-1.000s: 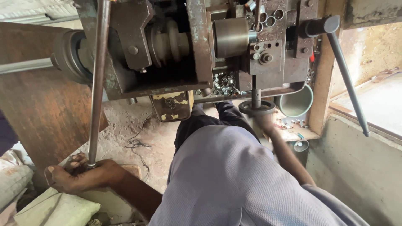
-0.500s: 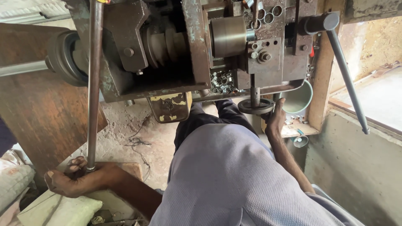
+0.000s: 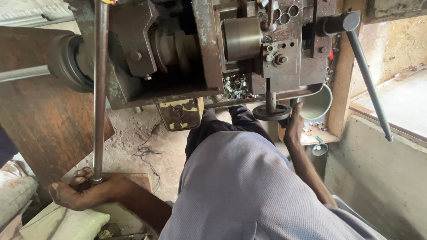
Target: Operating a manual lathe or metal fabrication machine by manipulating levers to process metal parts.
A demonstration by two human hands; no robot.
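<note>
The head view looks down on a rusty metal machine (image 3: 195, 58), which fills the far part of the scene. The left hand (image 3: 84, 191) is seen at the near left, and its fingers are clenched around the lower end of a long steel rod (image 3: 100, 89). This rod stands almost upright and goes from the hand up to the far edge of the picture, in front of the left part of the machine. Just beside the hand, a pale cushion (image 3: 66, 224) is lying at the near left corner.

The right hand (image 3: 294, 124) is raised at the right of the middle. It is placed against the right edge of a dark round handwheel (image 3: 272, 112), which sits on a short vertical shaft under the machine. The fingers are stretched upward and not closed; the hand touches the wheel, but it cannot be told if the wheel is really grasped.

Behind this hand, a round grey-green bowl (image 3: 318, 104) is standing on a small wooden shelf (image 3: 311, 138). A heap of small shiny metal rings (image 3: 235, 85) is collected in an opening of the machine, left of the handwheel. A long dark lever (image 3: 367, 84) slopes down to the right from the machine. The near middle is covered by the person's grey shirt (image 3: 249, 195).
</note>
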